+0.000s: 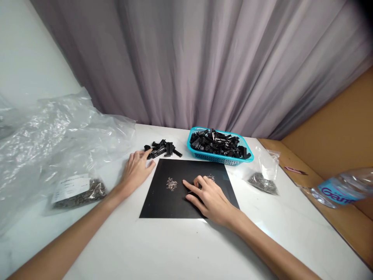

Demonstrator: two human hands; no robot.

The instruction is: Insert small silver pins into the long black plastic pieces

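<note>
My left hand [136, 168] rests on the table with thumb and index finger apart. Its index fingertip meets the near edge of a small pile of black plastic parts [167, 149]; I see nothing held in it. On a black mat [157, 206], my right hand [208, 196] is spread low, index finger and thumb stretched to the left. A small heap of tiny shiny metal pieces [171, 184] lies left of its fingertips. Behind its knuckles, a second heap of metal pieces [211, 177] is partly hidden.
A blue basket [223, 158] full of black parts stands behind the mat. Bags of small dark pieces lie at left [78, 193] and right [264, 182]. Large clear plastic sheeting [58, 128] covers the left side. A water bottle [338, 190] and a pink-and-black pen-like object [295, 170] are at right.
</note>
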